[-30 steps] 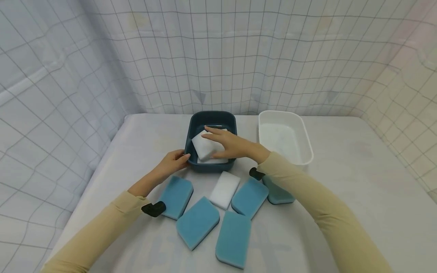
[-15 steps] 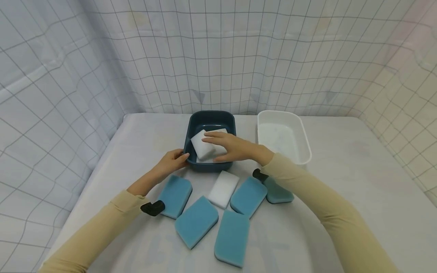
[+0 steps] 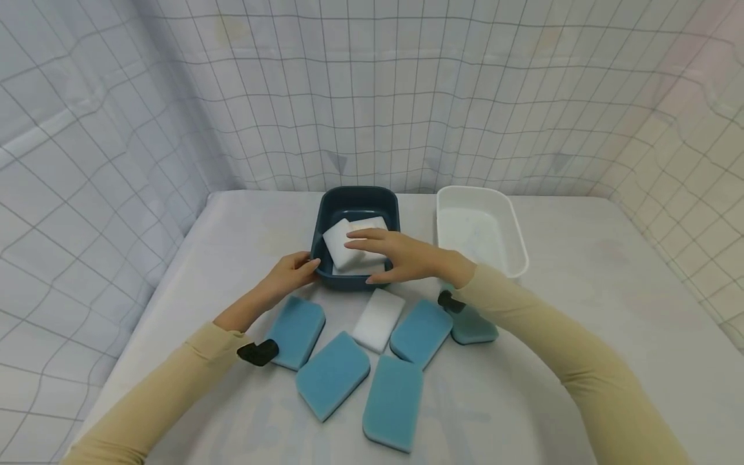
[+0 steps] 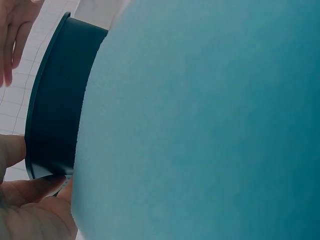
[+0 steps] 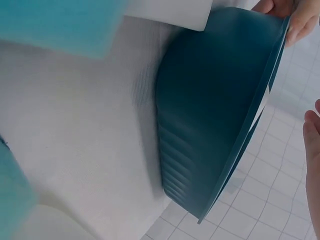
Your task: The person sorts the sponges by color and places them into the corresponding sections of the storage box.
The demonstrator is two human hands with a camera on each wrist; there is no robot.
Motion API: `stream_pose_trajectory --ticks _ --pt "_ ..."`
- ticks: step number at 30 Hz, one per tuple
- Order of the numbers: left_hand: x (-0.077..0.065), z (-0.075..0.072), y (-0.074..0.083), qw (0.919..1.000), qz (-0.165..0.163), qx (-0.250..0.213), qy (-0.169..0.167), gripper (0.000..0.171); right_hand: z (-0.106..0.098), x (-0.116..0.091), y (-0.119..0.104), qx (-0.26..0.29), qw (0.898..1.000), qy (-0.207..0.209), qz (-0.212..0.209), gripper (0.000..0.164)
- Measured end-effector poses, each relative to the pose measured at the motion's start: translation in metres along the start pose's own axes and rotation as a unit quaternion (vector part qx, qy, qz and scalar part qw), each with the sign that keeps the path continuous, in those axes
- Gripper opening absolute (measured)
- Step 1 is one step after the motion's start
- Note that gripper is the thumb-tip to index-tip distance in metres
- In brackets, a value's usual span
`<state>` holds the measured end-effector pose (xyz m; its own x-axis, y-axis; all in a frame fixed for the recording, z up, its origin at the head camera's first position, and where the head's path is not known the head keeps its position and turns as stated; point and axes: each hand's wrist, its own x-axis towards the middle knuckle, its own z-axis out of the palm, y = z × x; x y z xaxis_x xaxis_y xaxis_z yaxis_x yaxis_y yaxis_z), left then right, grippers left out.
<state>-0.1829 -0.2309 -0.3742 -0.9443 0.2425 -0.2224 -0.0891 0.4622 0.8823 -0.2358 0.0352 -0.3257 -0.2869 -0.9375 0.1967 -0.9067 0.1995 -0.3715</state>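
Observation:
My left hand [image 3: 289, 271] grips the near left corner of a dark teal bin [image 3: 356, 283], thumb on the rim. The left wrist view shows its fingers against the outside of the bin [image 4: 60, 100]. Inside lie white sponges [image 3: 340, 244], overlapping and tilted. Over the bin's right side hovers my right hand [image 3: 411, 257], fingers extended and spread, holding nothing. In the right wrist view its fingertips stand apart from the bin [image 5: 210, 90]. Just in front of the bin, another white sponge [image 3: 378, 321] lies flat on the table.
Several blue sponges lie nearer to me, among them one at left [image 3: 298, 332], one at front [image 3: 394, 403] and one partly under my right sleeve [image 3: 473, 326]. A white bin [image 3: 518, 242] stands to the right of the teal one. Gridded curtains [image 3: 372, 97] enclose the table.
My right hand has drawn back to the right and slightly toward me, uncovering more of the white sponges in the bin. The left hand keeps its grip on the rim.

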Motion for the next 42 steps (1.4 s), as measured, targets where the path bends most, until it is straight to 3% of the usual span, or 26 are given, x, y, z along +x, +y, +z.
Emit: stream_pose_trajectory --ticks 19,32,42 --pt "0.002 0.001 0.000 0.9999 0.009 -0.008 -0.003 0.051 0.004 -0.026 -0.019 0.021 0.997 -0.018 -0.066 0.063" --pt "0.001 0.002 -0.001 0.9999 0.011 -0.003 0.001 0.052 0.021 -0.035 -0.030 0.018 0.991 -0.126 -0.039 0.067" --pt "0.001 0.000 -0.003 0.9998 0.016 -0.011 -0.002 0.055 0.036 -0.032 -0.032 0.021 0.985 -0.167 -0.033 0.064"
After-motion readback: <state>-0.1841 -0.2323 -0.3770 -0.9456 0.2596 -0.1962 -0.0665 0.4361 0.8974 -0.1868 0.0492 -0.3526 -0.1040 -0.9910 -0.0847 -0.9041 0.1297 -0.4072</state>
